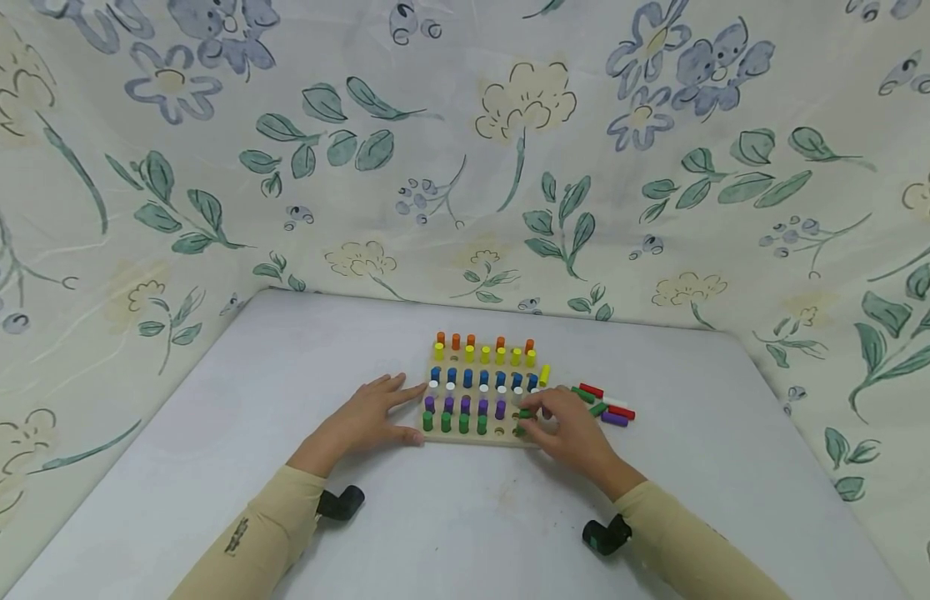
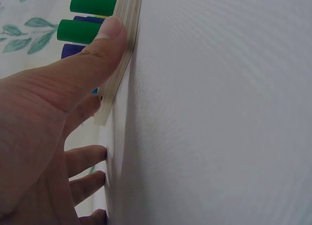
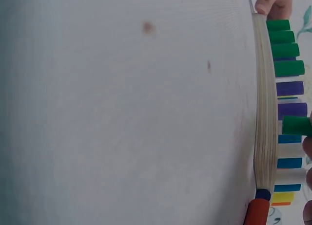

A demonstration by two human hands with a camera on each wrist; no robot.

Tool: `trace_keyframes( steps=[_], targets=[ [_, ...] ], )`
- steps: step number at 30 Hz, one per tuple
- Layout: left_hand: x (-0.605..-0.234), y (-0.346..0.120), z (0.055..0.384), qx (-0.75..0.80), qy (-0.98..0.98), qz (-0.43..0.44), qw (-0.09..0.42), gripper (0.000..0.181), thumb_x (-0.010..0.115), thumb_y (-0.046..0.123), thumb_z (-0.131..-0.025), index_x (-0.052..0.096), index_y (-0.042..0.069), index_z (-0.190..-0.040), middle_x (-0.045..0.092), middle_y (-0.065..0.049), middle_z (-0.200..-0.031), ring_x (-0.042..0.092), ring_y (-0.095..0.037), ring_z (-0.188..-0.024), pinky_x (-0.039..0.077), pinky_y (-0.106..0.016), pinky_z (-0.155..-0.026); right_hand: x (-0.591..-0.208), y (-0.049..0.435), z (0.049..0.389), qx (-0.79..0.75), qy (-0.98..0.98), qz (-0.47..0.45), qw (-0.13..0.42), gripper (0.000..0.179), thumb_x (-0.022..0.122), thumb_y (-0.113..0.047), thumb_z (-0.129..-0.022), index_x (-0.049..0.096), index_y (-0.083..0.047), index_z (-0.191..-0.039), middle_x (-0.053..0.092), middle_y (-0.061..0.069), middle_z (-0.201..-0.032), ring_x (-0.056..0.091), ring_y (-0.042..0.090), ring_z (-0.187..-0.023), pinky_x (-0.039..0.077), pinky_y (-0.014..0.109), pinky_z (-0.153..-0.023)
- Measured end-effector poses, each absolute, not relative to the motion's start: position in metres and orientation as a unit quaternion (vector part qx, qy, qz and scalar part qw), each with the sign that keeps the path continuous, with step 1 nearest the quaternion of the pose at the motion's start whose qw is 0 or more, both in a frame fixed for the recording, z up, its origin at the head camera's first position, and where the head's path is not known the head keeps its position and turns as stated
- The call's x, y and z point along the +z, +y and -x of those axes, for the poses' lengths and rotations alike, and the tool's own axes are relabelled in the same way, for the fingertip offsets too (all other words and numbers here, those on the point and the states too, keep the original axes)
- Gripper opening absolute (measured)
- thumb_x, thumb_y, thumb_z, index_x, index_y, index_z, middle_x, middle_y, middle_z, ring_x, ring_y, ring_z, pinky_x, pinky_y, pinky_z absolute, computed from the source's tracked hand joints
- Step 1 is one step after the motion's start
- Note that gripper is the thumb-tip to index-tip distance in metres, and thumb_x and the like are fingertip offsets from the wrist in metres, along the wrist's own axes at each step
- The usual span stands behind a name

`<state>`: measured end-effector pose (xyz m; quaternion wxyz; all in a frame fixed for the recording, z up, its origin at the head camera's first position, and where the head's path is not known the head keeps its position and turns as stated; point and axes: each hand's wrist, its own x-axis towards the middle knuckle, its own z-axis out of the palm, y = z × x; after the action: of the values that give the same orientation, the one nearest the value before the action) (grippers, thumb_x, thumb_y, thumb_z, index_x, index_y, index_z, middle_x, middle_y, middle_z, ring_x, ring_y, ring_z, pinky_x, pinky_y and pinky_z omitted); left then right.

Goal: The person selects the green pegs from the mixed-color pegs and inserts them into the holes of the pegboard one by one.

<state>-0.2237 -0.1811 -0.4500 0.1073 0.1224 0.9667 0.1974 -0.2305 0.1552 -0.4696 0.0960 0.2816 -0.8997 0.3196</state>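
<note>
A wooden pegboard [image 1: 472, 441] carries rows of orange, yellow, blue, white, purple and green pegs. My left hand [image 1: 363, 421] rests at the board's left side, fingers spread, with its thumb [image 2: 109, 32] touching the edge in the left wrist view. Over the front right part of the board, my right hand [image 1: 573, 429] pinches a green peg [image 3: 295, 125]. In the right wrist view this peg appears above the board, beside the upright purple pegs [image 3: 291, 109]. Several green pegs [image 1: 463, 423] stand in the front row, with uncovered holes to their right.
Loose red [image 1: 591, 389], green, white and purple pegs [image 1: 615, 419] lie on the white table right of the board. A yellow peg [image 1: 544, 375] is at the board's right edge. Flower-patterned cloth [image 1: 450, 167] hangs behind the table.
</note>
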Motion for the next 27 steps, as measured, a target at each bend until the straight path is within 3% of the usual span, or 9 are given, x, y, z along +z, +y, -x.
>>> trace_keyframes(
  steps=[10,27],
  targets=[
    [-0.451,-0.181,0.224,0.195,0.967,-0.121,0.109,0.09,0.078,0.059,-0.081,0.044,0.023,-0.156,0.028,-0.023,-0.164,0.018,-0.048,-0.151,0.021,-0.067,-0.118,-0.466,0.144,0.229,0.315,-0.897,-0.296,0.089,0.025,0.081,-0.019,-0.089,0.072,-0.017,-0.113,0.069,-0.007,-0.104,0.058,0.011,-0.092,0.056,0.029,-0.079],
    [-0.451,-0.181,0.224,0.2,0.966,-0.123,0.106,0.09,0.078,0.059,-0.081,0.043,0.023,-0.156,0.028,-0.023,-0.164,0.018,-0.048,-0.151,0.021,-0.068,-0.118,-0.464,0.133,0.228,0.306,-0.908,-0.282,0.058,0.02,0.079,-0.024,-0.091,0.074,-0.021,-0.11,0.07,-0.013,-0.102,0.053,0.01,-0.091,0.052,0.028,-0.077]
  ],
)
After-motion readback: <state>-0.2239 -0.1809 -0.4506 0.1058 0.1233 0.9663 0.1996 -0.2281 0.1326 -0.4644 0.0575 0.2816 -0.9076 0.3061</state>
